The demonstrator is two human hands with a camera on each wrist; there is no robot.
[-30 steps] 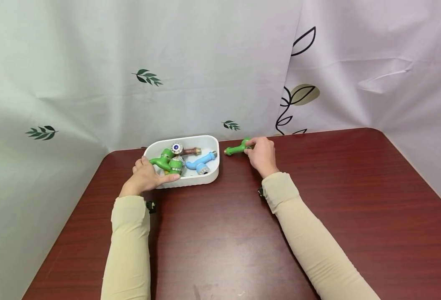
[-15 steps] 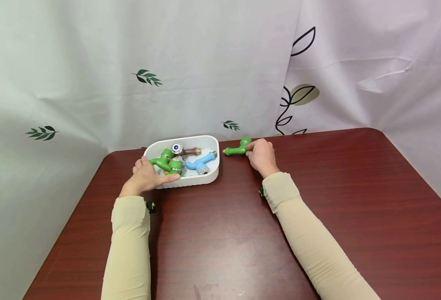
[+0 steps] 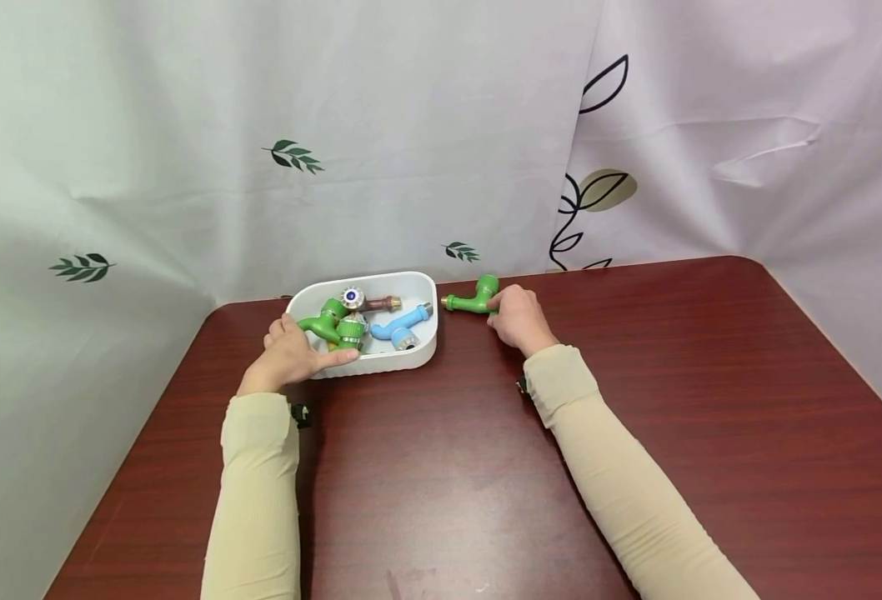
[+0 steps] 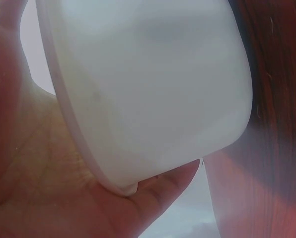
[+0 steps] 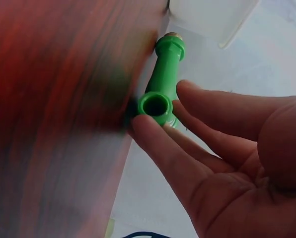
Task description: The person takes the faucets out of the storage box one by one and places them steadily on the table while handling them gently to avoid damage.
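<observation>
Held at its left end by my left hand [image 3: 288,354], a white tub [image 3: 403,361] stands near the table's back edge. The thumb lies along its front wall; in the left wrist view the palm and fingers wrap the tub's corner [image 4: 158,89]. Inside lie green taps [image 3: 319,327], a blue tap [image 3: 402,323] and a brown tap with a clear knob [image 3: 376,303]. To the right of the tub, another green tap [image 3: 471,303] lies on the table, brass thread toward the tub. My right hand [image 3: 519,318] pinches its spout end, seen open-mouthed [image 5: 155,105] in the right wrist view.
The dark red-brown wooden table [image 3: 441,467] reaches toward me and to the right. Behind it hangs a pale curtain [image 3: 381,167] with leaf prints, close to the tub and the green tap. Another curtain side stands at the left.
The green tap has shifted slightly left toward the tub, and its knob end now shows more fully. My right hand has moved down a little toward the spout. The left hand stays on the tub.
</observation>
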